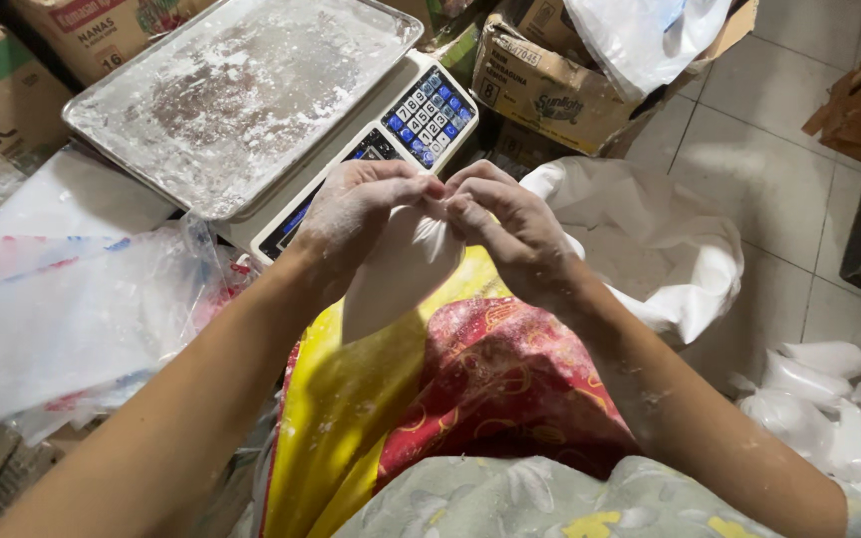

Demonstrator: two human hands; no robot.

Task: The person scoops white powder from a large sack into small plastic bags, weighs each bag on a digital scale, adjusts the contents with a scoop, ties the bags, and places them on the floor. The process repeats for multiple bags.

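bag (396,274): small clear plastic bag packed w/ white powder, hangs below both hands, over the lap, just in front of the scale. Neck pinched up top, body bulging below.
left hand (356,209): dusted white, fingers curled closed on bag neck, thumb + forefinger pinching it.
right hand (500,224): also closed on the neck, fingertips meeting the left's; both hands touching at the pinch.
step: looks like closing off the filled bag – neck gathered, twist or knot in progress, judging by the grip. No finished knot visible; fingers hide it.
next move needs: prob. a tight hold on the neck w/ 1 hand while the other loops or twists; bag kept upright so powder stays down; thin plastic, so no hard tugging.
scale (391,130): white digital scale w/ blue keypad, just beyond the hands.
tray (241,95): metal tray on the scale, coated w/ powder, nothing else on it.
sack (650,249): big white sack, open, to the right of the hands, near the knee.
filled bags (829,399): pile of small filled bags, low right on the tiled floor (779,130), well apart from the hands.
flat bags (62,319): stack of clear unfilled bags at left.
boxes (540,85): cardboard boxes behind scale + at left.
lap: red/yellow cloth (430,399) across the legs, under the bag.
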